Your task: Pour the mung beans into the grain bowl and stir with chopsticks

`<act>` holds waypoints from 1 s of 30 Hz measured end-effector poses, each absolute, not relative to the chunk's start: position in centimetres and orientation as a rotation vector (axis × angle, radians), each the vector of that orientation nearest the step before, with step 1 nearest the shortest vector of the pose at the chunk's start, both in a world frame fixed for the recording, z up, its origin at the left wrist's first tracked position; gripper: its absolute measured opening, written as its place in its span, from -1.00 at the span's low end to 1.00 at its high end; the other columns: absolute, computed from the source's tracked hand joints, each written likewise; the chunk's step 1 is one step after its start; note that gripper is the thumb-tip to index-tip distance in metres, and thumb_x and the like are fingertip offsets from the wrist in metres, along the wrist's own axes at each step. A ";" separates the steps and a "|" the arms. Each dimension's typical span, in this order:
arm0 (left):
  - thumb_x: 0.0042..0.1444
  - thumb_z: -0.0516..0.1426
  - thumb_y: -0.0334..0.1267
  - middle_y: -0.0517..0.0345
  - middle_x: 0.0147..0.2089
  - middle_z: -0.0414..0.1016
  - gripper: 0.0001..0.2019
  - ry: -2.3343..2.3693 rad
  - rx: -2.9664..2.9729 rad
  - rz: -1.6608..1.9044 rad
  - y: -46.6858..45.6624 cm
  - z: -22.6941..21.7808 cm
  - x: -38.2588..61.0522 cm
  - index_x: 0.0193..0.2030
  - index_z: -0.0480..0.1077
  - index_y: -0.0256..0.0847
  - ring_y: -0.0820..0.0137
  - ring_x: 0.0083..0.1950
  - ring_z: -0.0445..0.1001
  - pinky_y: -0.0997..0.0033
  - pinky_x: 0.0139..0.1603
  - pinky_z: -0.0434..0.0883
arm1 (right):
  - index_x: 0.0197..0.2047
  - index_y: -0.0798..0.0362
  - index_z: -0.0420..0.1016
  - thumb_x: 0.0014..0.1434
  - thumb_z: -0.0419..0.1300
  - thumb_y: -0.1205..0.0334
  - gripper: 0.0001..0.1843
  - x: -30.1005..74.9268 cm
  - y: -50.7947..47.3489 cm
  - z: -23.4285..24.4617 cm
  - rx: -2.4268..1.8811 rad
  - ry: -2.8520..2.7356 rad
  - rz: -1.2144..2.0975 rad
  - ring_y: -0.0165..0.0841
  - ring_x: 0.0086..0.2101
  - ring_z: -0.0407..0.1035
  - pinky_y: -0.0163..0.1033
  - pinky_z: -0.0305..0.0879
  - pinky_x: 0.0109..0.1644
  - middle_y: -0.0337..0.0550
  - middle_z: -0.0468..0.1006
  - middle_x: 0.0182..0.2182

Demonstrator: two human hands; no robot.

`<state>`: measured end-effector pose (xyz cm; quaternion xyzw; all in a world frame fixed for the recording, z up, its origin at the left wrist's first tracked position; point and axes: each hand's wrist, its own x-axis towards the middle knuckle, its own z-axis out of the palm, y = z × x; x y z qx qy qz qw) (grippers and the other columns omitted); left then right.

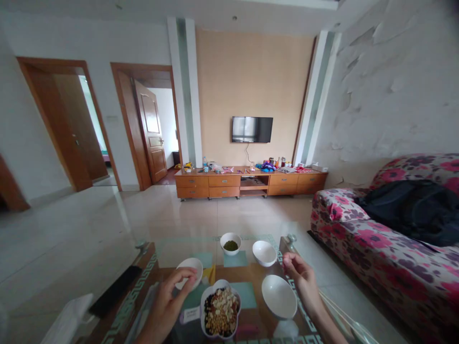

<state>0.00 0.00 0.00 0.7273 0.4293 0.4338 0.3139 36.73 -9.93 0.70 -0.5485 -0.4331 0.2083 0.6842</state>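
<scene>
My left hand (172, 294) hovers over the near edge of a white bowl (187, 265), thumb and fingertips drawn together. Anything between them is too small to make out. To the right, my right hand (303, 277) is raised beside a small white bowl (264, 252), its fingers likewise pinched, and their contents cannot be made out. Between my hands stands a flower-shaped white dish (202, 319) of mixed beans, nuts and seeds (221, 310). Nearer my right wrist is a larger white bowl (279, 295). Farther back, another white bowl (231, 237) holds small green beans (230, 245).
Everything stands on a patterned glass table (247, 322). A dark long object (116, 291) and a white item (68, 320) lie at the left. A floral sofa (380, 243) with a black bag (412, 210) is at the right. Beyond are a cluttered low cabinet (222, 184) and a television (252, 129).
</scene>
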 end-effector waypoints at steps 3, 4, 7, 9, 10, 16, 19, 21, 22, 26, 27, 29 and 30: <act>0.25 0.18 0.24 0.01 0.02 0.72 -0.62 1.270 2.091 1.193 3.5 -4.3 -3.6 -0.15 0.66 0.05 -0.03 0.11 0.66 -0.06 0.22 0.61 | -0.42 0.04 0.52 0.16 0.28 -0.56 -0.26 39.2 -9.1 -3.0 -1.384 -1.130 0.523 -0.30 -0.49 0.33 -0.25 0.28 -0.40 -0.21 0.44 -0.54; 0.28 0.16 0.20 0.01 0.06 0.70 -0.63 1.291 2.145 1.151 4.2 -5.4 -4.5 -0.07 0.66 0.06 -0.03 0.12 0.66 -0.08 0.23 0.61 | -0.41 0.03 0.53 0.19 0.22 -0.58 -0.25 39.7 -9.2 -3.7 -1.434 -1.154 0.510 -0.30 -0.50 0.31 -0.25 0.26 -0.41 -0.22 0.40 -0.56; 0.30 0.16 0.13 -0.02 0.17 0.66 -0.62 1.289 2.319 0.975 4.8 -6.7 -6.3 0.12 0.61 0.10 -0.03 0.21 0.62 -0.11 0.30 0.58 | -0.43 0.01 0.51 0.25 0.08 -0.59 -0.22 40.2 -9.3 -4.6 -1.594 -1.244 0.413 -0.28 -0.53 0.30 -0.23 0.20 -0.45 -0.22 0.37 -0.60; 0.29 0.18 0.09 -0.01 0.22 0.63 -0.61 1.289 2.428 0.875 4.8 -6.5 -6.8 0.19 0.59 0.13 -0.02 0.26 0.59 -0.10 0.35 0.54 | -0.49 -0.02 0.46 0.28 0.02 -0.57 -0.23 40.2 -9.1 -4.8 -1.695 -1.343 0.340 -0.24 -0.53 0.34 -0.21 0.20 -0.44 -0.18 0.41 -0.61; 0.28 0.19 0.08 -0.02 0.25 0.62 -0.60 1.302 2.476 0.821 5.0 -6.2 -7.1 0.20 0.58 0.13 -0.02 0.29 0.57 -0.11 0.37 0.52 | -0.53 -0.04 0.42 0.31 -0.01 -0.54 -0.24 40.1 -8.9 -5.0 -1.737 -1.389 0.306 -0.22 -0.53 0.36 -0.20 0.20 -0.43 -0.16 0.43 -0.61; 0.30 0.08 -0.02 -0.18 0.37 0.52 -0.47 1.741 2.494 0.474 10.7 -4.9 -12.8 0.31 0.51 -0.17 -0.01 0.38 0.47 -0.02 0.43 0.38 | -0.60 -0.07 0.22 0.36 -0.03 -0.44 -0.29 40.7 -8.5 -6.8 -1.854 -1.539 0.148 -0.27 -0.60 0.35 -0.20 0.15 -0.44 -0.19 0.36 -0.67; 0.29 0.04 0.09 -0.33 0.33 0.52 -0.34 2.173 2.260 0.260 13.2 -6.2 -17.0 0.38 0.45 -0.28 -0.16 0.31 0.51 -0.11 0.35 0.41 | -0.56 -0.07 0.24 0.39 -0.03 -0.36 -0.34 41.6 -8.5 -7.6 -1.899 -1.594 0.085 -0.29 -0.61 0.33 -0.22 0.13 -0.43 -0.23 0.35 -0.67; 0.23 0.05 0.24 -0.41 0.23 0.56 -0.22 2.262 2.115 0.136 13.7 -7.6 -18.9 0.35 0.45 -0.35 -0.24 0.26 0.53 -0.11 0.26 0.45 | -0.54 -0.06 0.26 0.39 0.00 -0.30 -0.39 42.1 -8.3 -7.9 -1.935 -1.623 0.059 -0.29 -0.60 0.34 -0.22 0.13 -0.43 -0.22 0.38 -0.65; 0.19 0.06 0.29 -0.45 0.20 0.57 -0.19 2.260 2.103 0.098 13.8 -8.3 -19.5 0.32 0.47 -0.39 -0.26 0.25 0.52 -0.10 0.25 0.46 | -0.53 -0.06 0.27 0.40 0.01 -0.26 -0.42 42.2 -8.2 -8.0 -1.949 -1.636 0.051 -0.29 -0.59 0.35 -0.22 0.13 -0.42 -0.21 0.41 -0.64; 0.18 0.02 0.29 -0.47 0.13 0.58 -0.21 2.240 2.141 0.077 14.1 -10.1 -20.1 0.19 0.53 -0.44 -0.27 0.23 0.52 -0.08 0.24 0.45 | -0.49 -0.05 0.37 0.39 0.03 -0.15 -0.49 41.9 -7.8 -7.8 -1.979 -1.686 0.050 -0.26 -0.53 0.44 -0.22 0.17 -0.38 -0.16 0.51 -0.57; 0.20 0.01 0.28 -0.47 0.12 0.58 -0.22 2.251 2.127 0.075 14.3 -10.3 -20.2 0.17 0.53 -0.44 -0.27 0.21 0.53 -0.10 0.23 0.46 | -0.48 -0.05 0.41 0.39 0.03 -0.14 -0.50 41.7 -7.8 -7.6 -1.985 -1.704 0.062 -0.25 -0.51 0.46 -0.22 0.18 -0.37 -0.15 0.53 -0.55; 0.23 0.00 0.28 -0.46 0.10 0.58 -0.23 2.245 2.143 0.065 14.8 -10.5 -20.3 0.16 0.51 -0.47 -0.29 0.18 0.54 -0.13 0.22 0.46 | -0.44 -0.04 0.48 0.40 0.02 -0.13 -0.50 41.5 -7.8 -7.2 -2.001 -1.727 0.086 -0.22 -0.47 0.50 -0.21 0.21 -0.35 -0.12 0.59 -0.50; 0.25 -0.01 0.28 -0.45 0.10 0.57 -0.22 2.236 2.157 0.065 15.0 -10.5 -20.3 0.18 0.49 -0.48 -0.30 0.18 0.54 -0.14 0.22 0.45 | -0.42 -0.03 0.51 0.41 0.01 -0.12 -0.50 41.4 -7.8 -7.0 -2.005 -1.736 0.102 -0.21 -0.45 0.51 -0.20 0.23 -0.33 -0.10 0.61 -0.47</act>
